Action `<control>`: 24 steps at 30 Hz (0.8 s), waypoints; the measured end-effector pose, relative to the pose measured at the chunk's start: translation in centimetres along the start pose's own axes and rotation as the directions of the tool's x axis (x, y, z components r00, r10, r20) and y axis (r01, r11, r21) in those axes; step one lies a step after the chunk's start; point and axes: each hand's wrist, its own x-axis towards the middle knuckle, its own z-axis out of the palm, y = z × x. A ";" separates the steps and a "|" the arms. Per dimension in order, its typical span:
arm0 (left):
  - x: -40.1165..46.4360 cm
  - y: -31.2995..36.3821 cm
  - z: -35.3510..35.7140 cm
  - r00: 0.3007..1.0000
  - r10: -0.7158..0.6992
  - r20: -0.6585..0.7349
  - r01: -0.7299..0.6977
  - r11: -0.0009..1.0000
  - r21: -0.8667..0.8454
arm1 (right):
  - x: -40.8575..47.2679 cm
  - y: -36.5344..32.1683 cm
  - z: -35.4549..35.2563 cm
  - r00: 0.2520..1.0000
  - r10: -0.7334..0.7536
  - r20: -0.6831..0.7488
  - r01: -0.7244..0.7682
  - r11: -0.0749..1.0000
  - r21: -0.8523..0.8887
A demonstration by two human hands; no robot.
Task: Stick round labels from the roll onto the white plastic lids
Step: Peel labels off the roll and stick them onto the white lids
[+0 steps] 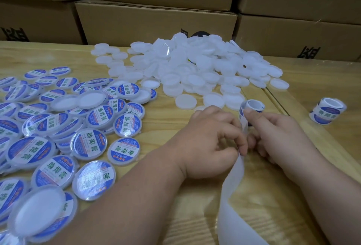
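Centrally, both hands' grip (left hand (211,139), right hand (277,133)) pinched on label roll (252,106) strip.

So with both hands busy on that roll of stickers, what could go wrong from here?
Three things, perhaps. The spent backing strip trails loose toward the table's near edge, where an arm could snag it. The labelled lids lie close beside the left hand, so a sweep might scatter them. And the roll, pinched by the right hand, could slip and unwind.
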 end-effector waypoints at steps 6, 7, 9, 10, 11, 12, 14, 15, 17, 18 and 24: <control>0.2 1.1 1.2 0.988 0.151 0.025 -0.150 0.988 -0.036 | -0.2 -0.3 -0.2 0.999 0.049 0.023 -0.049 0.999 0.023; 0.2 1.1 1.2 0.987 0.162 0.005 -0.161 0.985 -0.059 | -0.2 -0.3 -0.3 0.998 0.055 0.032 -0.056 0.998 0.028; 0.3 0.7 1.1 0.990 0.118 -0.072 -0.124 0.989 -0.080 | -0.1 -0.2 -0.3 0.997 0.063 0.043 -0.064 0.998 0.028; 0.4 0.3 1.0 0.990 0.063 -0.127 -0.070 0.996 -0.050 | -0.1 -0.2 -0.3 0.996 0.072 0.045 -0.073 0.997 0.021; 0.5 -0.2 0.9 0.985 -0.007 -0.175 0.010 1.000 0.015 | -0.1 -0.2 -0.3 0.996 0.079 0.050 -0.080 0.997 0.012; 0.5 -0.7 0.8 0.975 -0.087 -0.204 0.109 0.989 0.101 | -0.1 -0.1 -0.3 0.995 0.083 0.059 -0.084 0.996 0.007; 0.5 -1.7 0.9 0.947 -0.245 -0.207 0.296 0.916 0.270 | -0.1 0.0 -0.4 0.993 0.088 0.083 -0.089 0.996 0.010; 0.4 -2.3 1.1 0.929 -0.314 -0.194 0.363 0.875 0.320 | -0.1 0.0 -0.4 0.991 0.088 0.099 -0.090 0.996 0.013; 0.3 -3.0 1.5 0.908 -0.376 -0.186 0.418 0.837 0.354 | -0.2 0.0 -0.7 0.987 0.079 0.141 -0.081 0.997 0.012; 0.3 -3.1 1.6 0.907 -0.374 -0.195 0.421 0.838 0.349 | -0.3 -0.1 -0.8 0.984 0.068 0.163 -0.071 0.997 0.012; 0.5 -3.2 1.7 0.908 -0.369 -0.197 0.415 0.849 0.326 | -0.6 -0.3 -1.0 0.964 0.021 0.264 -0.034 0.998 0.047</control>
